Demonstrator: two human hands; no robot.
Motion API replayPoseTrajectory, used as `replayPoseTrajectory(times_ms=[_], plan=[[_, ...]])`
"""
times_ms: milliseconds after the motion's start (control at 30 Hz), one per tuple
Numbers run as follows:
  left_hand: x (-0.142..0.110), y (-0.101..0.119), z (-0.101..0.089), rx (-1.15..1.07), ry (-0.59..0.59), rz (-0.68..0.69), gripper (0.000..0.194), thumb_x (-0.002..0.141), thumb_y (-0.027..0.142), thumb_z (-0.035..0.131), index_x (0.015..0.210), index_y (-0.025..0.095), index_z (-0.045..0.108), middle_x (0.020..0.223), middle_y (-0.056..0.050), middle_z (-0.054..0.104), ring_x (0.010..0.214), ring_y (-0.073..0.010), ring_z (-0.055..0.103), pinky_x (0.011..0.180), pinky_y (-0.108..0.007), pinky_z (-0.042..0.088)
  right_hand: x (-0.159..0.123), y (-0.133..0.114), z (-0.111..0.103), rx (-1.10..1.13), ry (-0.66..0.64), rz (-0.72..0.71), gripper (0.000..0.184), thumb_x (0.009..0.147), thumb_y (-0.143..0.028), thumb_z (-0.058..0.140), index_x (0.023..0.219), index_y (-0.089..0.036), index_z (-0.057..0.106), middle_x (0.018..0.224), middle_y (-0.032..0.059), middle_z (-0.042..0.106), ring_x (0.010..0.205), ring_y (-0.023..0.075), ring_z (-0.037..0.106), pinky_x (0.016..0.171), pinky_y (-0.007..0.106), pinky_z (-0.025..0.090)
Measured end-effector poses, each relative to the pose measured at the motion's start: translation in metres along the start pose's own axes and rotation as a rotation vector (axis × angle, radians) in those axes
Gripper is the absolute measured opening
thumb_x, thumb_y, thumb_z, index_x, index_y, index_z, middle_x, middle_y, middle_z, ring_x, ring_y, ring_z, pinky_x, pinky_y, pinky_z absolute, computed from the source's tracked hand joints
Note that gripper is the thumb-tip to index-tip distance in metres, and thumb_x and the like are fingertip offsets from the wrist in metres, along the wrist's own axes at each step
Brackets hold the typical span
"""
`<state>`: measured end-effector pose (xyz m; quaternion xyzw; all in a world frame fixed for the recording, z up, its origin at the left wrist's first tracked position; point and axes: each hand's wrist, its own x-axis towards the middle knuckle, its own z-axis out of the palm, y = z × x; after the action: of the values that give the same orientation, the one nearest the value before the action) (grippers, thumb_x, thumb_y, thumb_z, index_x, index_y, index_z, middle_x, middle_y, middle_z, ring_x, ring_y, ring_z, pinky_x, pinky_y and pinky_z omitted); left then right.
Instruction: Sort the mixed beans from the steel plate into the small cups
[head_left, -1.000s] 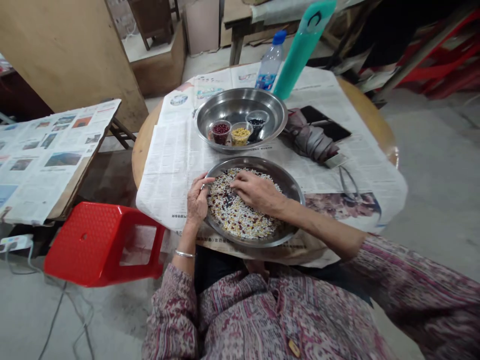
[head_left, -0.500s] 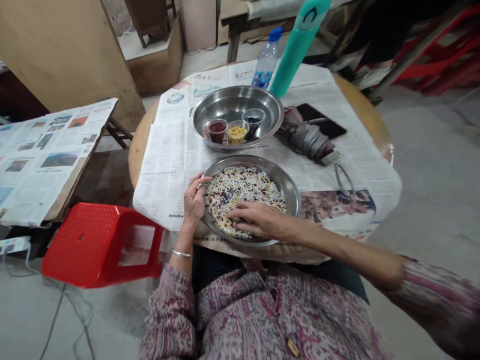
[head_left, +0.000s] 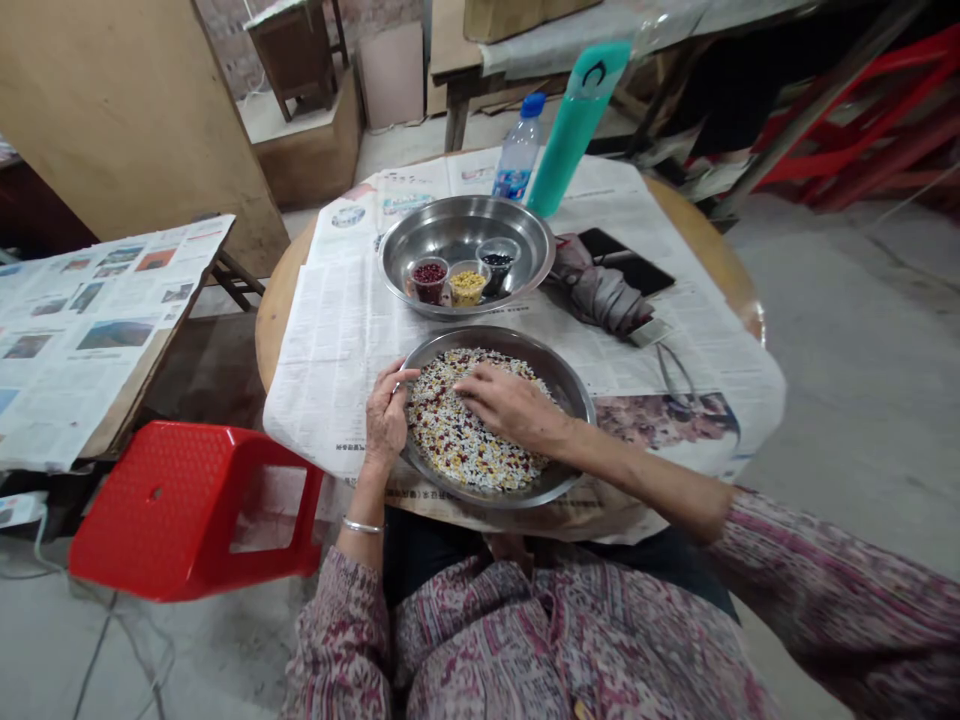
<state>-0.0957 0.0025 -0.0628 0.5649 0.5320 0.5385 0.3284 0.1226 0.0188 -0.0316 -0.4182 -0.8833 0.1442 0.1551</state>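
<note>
Well, the right hand (head_left: 514, 403) lies open, fingers spread, on mixed grains and beans (head_left: 465, 440) (white, red, yellow, dark) inside a steel basin (head_left: 495, 338). The left hand (head_left: 386, 415) curls at that basin's rim, though whether it grips I cannot tell. Beyond the basin sits a second steel basin (head_left: 465, 230) holding three small cups of beans and grains (head_left: 468, 288).

Count: two stainless steel basins (head_left: 465, 215), three small plastic cups (head_left: 469, 288), one plastic water bottle (head_left: 517, 150). Also one teal flask (head_left: 577, 125), one red plastic stool (head_left: 165, 500), one black phone (head_left: 622, 258), one folded grey umbrella (head_left: 600, 298).
</note>
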Motion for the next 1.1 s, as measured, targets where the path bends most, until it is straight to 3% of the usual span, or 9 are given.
replayPoseTrajectory(times_ms=[100, 267, 467, 667, 767, 933, 1100], plan=[[-0.001, 0.001, 0.0, 0.011, -0.001, 0.002, 0.032, 0.09, 0.012, 0.05, 0.103, 0.022, 0.077, 0.135, -0.005, 0.068, 0.132, -0.0217, 0.058, 0.121, -0.042, 0.039, -0.015, -0.012, 0.006, 0.098, -0.125, -0.19, 0.02, 0.1, -0.019, 0.048, 0.103, -0.02, 0.069, 0.095, 0.0064, 0.066, 0.082, 0.0166, 0.062, 0.071, 0.028, 0.046], [-0.003, 0.003, 0.0, 0.002, -0.007, 0.004, 0.031, 0.09, 0.012, 0.05, 0.103, 0.022, 0.076, 0.135, -0.006, 0.067, 0.132, -0.0218, 0.058, 0.121, -0.042, 0.038, -0.023, -0.003, -0.006, 0.122, -0.269, -0.231, 0.019, 0.094, -0.01, 0.05, 0.092, -0.02, 0.066, 0.091, 0.0051, 0.068, 0.078, 0.0157, 0.061, 0.071, 0.027, 0.044], [-0.004, 0.005, 0.0, -0.002, -0.01, -0.011, 0.032, 0.09, 0.011, 0.049, 0.104, 0.022, 0.076, 0.135, -0.006, 0.067, 0.133, -0.0216, 0.058, 0.121, -0.042, 0.039, -0.006, 0.023, -0.027, 0.001, -0.112, -0.102, 0.021, 0.087, -0.01, 0.055, 0.093, -0.022, 0.071, 0.096, 0.0073, 0.072, 0.086, 0.0197, 0.066, 0.076, 0.031, 0.048], [-0.003, 0.005, 0.001, -0.005, 0.004, -0.024, 0.032, 0.088, 0.011, 0.05, 0.102, 0.021, 0.077, 0.134, -0.007, 0.067, 0.132, -0.0224, 0.058, 0.121, -0.042, 0.039, 0.039, 0.022, -0.061, 0.101, 0.184, 0.107, 0.021, 0.093, -0.028, 0.057, 0.097, -0.022, 0.076, 0.096, 0.0078, 0.078, 0.085, 0.0242, 0.071, 0.078, 0.038, 0.053], [-0.003, 0.005, 0.001, -0.017, 0.011, -0.024, 0.03, 0.089, 0.013, 0.051, 0.101, 0.021, 0.077, 0.133, -0.007, 0.067, 0.131, -0.0223, 0.059, 0.12, -0.041, 0.04, 0.074, 0.033, -0.078, 0.031, 0.324, 0.238, 0.025, 0.094, -0.031, 0.056, 0.103, -0.023, 0.078, 0.101, 0.009, 0.079, 0.087, 0.0261, 0.072, 0.078, 0.041, 0.054], [-0.004, 0.007, 0.0, -0.009, 0.001, -0.022, 0.029, 0.089, 0.012, 0.051, 0.101, 0.021, 0.077, 0.133, -0.007, 0.068, 0.131, -0.0224, 0.059, 0.12, -0.042, 0.041, 0.13, 0.067, -0.082, -0.12, 0.217, 0.282, 0.019, 0.088, -0.032, 0.064, 0.096, -0.026, 0.08, 0.093, 0.0084, 0.079, 0.087, 0.0266, 0.069, 0.073, 0.041, 0.053], [-0.004, 0.005, 0.001, -0.02, 0.003, -0.024, 0.03, 0.088, 0.011, 0.051, 0.101, 0.021, 0.077, 0.133, -0.008, 0.067, 0.131, -0.023, 0.059, 0.12, -0.043, 0.041, 0.158, 0.085, -0.069, -0.18, 0.14, 0.257, 0.015, 0.082, -0.032, 0.071, 0.09, -0.023, 0.082, 0.08, 0.0085, 0.075, 0.082, 0.0243, 0.067, 0.073, 0.04, 0.051]])
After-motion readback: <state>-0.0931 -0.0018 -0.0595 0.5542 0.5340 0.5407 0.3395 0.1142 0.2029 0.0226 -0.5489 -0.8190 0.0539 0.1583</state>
